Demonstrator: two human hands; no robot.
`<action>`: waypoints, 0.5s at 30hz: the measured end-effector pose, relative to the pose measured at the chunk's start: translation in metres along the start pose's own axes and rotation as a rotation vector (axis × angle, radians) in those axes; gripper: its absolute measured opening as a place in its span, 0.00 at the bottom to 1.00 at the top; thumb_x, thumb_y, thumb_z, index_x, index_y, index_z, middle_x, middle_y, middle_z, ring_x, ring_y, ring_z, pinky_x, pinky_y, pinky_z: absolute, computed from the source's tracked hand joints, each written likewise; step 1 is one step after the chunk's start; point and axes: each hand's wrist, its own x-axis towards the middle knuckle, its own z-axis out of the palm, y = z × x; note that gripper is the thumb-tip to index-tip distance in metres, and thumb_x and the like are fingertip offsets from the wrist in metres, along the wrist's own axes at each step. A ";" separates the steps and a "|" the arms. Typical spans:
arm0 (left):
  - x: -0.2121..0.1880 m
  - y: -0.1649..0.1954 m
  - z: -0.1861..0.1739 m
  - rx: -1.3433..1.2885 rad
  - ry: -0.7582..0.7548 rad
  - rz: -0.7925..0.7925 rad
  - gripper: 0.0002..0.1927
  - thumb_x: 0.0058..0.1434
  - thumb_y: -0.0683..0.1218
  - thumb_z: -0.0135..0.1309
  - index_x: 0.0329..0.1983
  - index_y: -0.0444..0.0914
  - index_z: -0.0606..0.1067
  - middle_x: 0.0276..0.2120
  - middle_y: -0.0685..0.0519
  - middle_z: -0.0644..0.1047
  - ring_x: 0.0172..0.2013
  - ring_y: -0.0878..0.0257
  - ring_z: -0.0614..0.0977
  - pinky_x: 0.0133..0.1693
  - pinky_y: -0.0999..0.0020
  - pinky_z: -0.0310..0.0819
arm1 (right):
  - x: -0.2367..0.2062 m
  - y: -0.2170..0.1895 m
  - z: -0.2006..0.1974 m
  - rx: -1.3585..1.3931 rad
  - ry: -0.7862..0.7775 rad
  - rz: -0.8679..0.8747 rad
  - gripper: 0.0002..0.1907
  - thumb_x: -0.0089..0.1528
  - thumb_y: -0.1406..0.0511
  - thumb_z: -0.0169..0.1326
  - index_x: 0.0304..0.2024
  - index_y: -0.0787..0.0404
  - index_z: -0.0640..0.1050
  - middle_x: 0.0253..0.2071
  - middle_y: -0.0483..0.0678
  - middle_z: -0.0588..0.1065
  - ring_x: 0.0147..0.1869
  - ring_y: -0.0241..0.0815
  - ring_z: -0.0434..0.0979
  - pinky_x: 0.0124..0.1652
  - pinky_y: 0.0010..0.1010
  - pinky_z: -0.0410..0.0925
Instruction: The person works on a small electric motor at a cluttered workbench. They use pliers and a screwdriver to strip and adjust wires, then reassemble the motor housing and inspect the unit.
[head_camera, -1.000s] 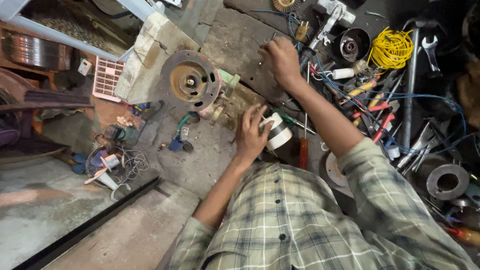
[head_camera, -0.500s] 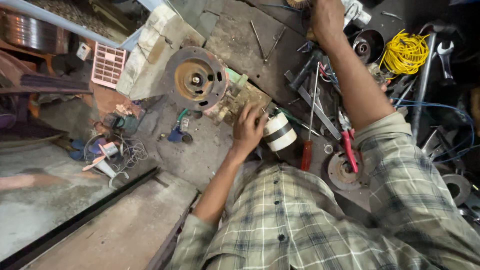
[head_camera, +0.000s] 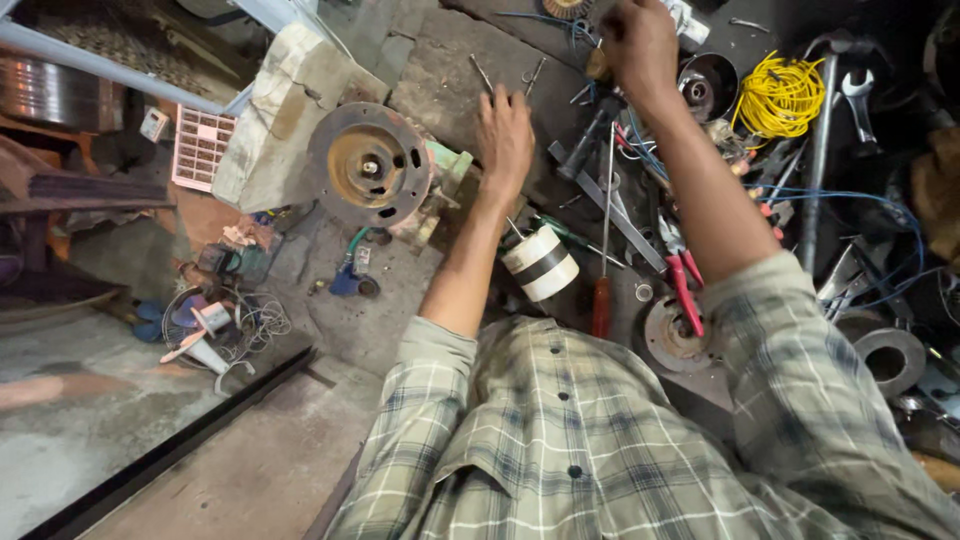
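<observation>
1. The left hand (head_camera: 505, 135) lies upper centre of the frame, palm down and fingers spread flat on the grey stone floor (head_camera: 440, 90). Its grip is wide and holds nothing.
2. The right hand (head_camera: 640, 45) sits at the top edge, right of centre, fingers curled over a small tool end among tangled wires. Whether this grip is clamped on the item cannot be told.
3. A rusty round metal motor disc (head_camera: 368, 175) stands just left of the left hand, leaning against a pale stone block (head_camera: 280, 120) toward the upper left.
4. A white cylindrical capacitor with a black band (head_camera: 541, 263) lies at frame centre, just beside the left forearm.
5. A red-handled screwdriver (head_camera: 603, 270) lies upright in the frame between the two forearms, near the red-handled pliers (head_camera: 685, 285).
6. A coil of yellow wire (head_camera: 780, 95) occupies the upper right, well apart from the left hand.
7. Open room: bare floor shows between the motor disc and the left hand, and across the lower left beside a dark metal bar (head_camera: 170, 450). The right half of the frame is crowded to its edge with tools.
</observation>
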 end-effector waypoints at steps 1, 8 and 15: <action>0.001 0.001 0.002 0.001 -0.052 -0.026 0.09 0.63 0.44 0.55 0.44 0.36 0.76 0.53 0.38 0.74 0.56 0.36 0.73 0.52 0.44 0.72 | -0.009 0.006 -0.006 0.091 -0.019 0.063 0.07 0.58 0.72 0.65 0.40 0.62 0.84 0.37 0.55 0.79 0.41 0.52 0.81 0.41 0.39 0.73; -0.004 0.007 0.005 -0.549 -0.130 -0.263 0.10 0.65 0.46 0.58 0.44 0.35 0.76 0.41 0.43 0.81 0.41 0.50 0.82 0.45 0.53 0.77 | -0.087 0.000 -0.044 0.849 -0.074 0.742 0.07 0.65 0.72 0.57 0.46 0.66 0.82 0.39 0.48 0.81 0.41 0.35 0.81 0.42 0.25 0.73; -0.052 0.016 -0.013 -1.792 -0.273 -0.671 0.16 0.65 0.43 0.59 0.55 0.42 0.74 0.36 0.53 0.82 0.34 0.68 0.80 0.38 0.74 0.75 | -0.154 -0.053 -0.055 1.156 -0.038 0.736 0.06 0.65 0.76 0.58 0.45 0.68 0.80 0.41 0.48 0.81 0.45 0.36 0.82 0.50 0.27 0.76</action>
